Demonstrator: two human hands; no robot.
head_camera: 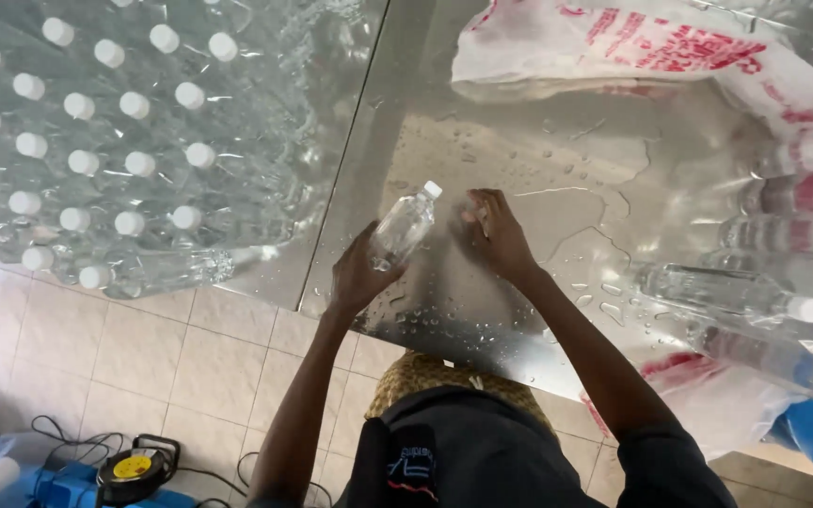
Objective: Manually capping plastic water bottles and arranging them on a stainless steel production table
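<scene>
Head view: left hand wrapped around the lower body of a clear plastic water bottle, white cap pointing up and away, bottle tilted just above the wet metal table. Right hand just beside the bottle, fingers curled down onto the wet surface, pinching something small and pale at the fingertips; too blurred to tell what, or whether truly gripped.

On progress: bottle in hand bare, no label visible on it. Well apart to the left, a large shrink-wrapped block of white-capped bottles, apparently packed. To the right, loose bottles lying on their sides, some wearing red-and-white bands, beside a crumpled white plastic sack with red print. Judging from that, a good part handled and a good part left, though the share impossible to count.

Hidden or hard to read: right edge bottles cut off by the frame; water drops and glare on the table blurring outlines; contents under the sack unseen. Below, tiled floor, a black and yellow tool with cable, blue objects at both corners only partly in view
</scene>
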